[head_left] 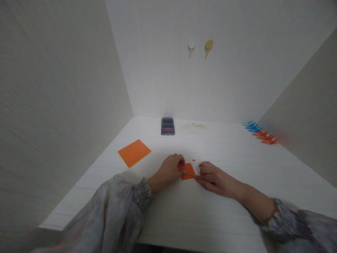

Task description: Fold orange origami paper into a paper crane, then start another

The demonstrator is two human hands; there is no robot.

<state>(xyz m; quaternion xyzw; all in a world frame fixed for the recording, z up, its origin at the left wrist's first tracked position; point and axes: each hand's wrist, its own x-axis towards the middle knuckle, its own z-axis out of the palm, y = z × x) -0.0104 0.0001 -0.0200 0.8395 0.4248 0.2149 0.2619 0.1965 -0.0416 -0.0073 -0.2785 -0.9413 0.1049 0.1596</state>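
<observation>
A small folded piece of orange paper (187, 170) lies on the table in front of me. My left hand (172, 169) holds it at its left side, with the thumb resting on top and the other fingers curled at the upper left corner. With closed fingers, my right hand (212, 177) pinches the paper's lower right corner. A tiny orange scrap (193, 160) lies just beyond the paper, between my hands. To the left is a stack of square orange paper (134, 153) with a yellow edge showing.
A dark, pixelated object (167, 126) stands near the back wall. Folded blue paper figures (252, 127) and orange paper figures (265, 136) line the right side. A white hook (191, 46) and a yellow hook (209, 45) are on the back wall. Walls enclose the white table (168, 218).
</observation>
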